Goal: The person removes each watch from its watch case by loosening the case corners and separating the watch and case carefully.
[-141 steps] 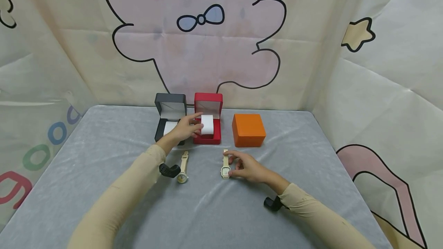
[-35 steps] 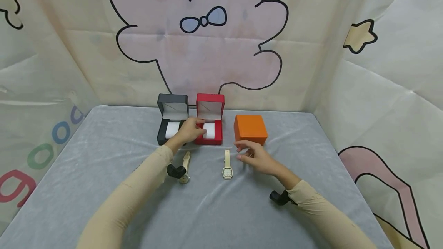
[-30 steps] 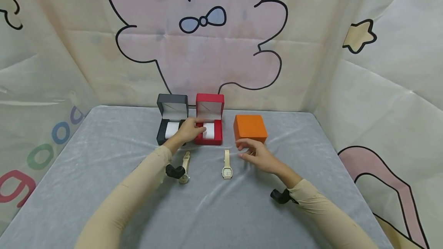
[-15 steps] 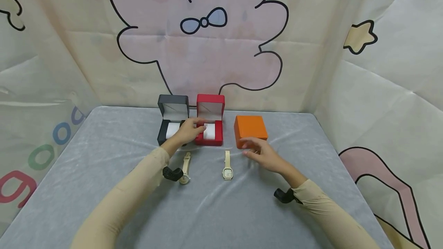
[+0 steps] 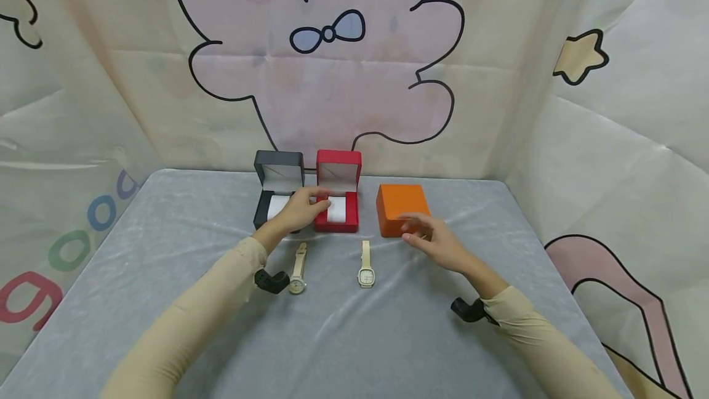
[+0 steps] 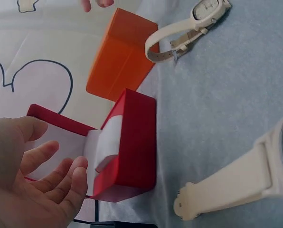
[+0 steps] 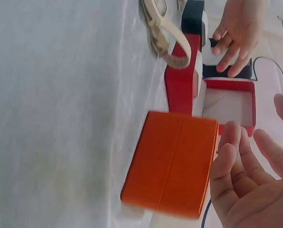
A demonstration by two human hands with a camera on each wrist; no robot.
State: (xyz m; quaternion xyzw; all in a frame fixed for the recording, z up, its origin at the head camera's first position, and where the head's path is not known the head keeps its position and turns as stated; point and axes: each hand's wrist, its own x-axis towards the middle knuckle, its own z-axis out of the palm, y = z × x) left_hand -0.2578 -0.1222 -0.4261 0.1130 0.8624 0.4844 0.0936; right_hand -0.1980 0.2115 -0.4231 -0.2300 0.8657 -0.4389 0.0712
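My left hand (image 5: pixel 299 209) hovers over the open red watch box (image 5: pixel 351 217), fingers loosely bent and holding nothing. A white watch cushion (image 5: pixel 336 209) sits inside this box. At the closed orange box (image 5: pixel 399 199), my right hand (image 5: pixel 437 245) overlaps its front right corner, and the right wrist view shows relaxed fingers (image 7: pixel 223 164) beside the box's top with nothing in them. A cream wristwatch with a squarish case (image 5: pixel 366 276) lies between the hands. Nearer my left wrist lies a second cream wristwatch (image 5: pixel 297 286), with a round dial.
An open dark grey watch box (image 5: pixel 279 160) with another white cushion (image 5: pixel 277 205) stands left of the red one, partly behind my left hand. A grey cloth (image 5: pixel 332 343) covers the table. Printed curtains (image 5: pixel 376 97) enclose its back and sides.
My right hand has left the squarish watch and moved right to the orange box. The white cushion, raised earlier at my left fingers, now sits lower in the red box; my left hand has barely moved.
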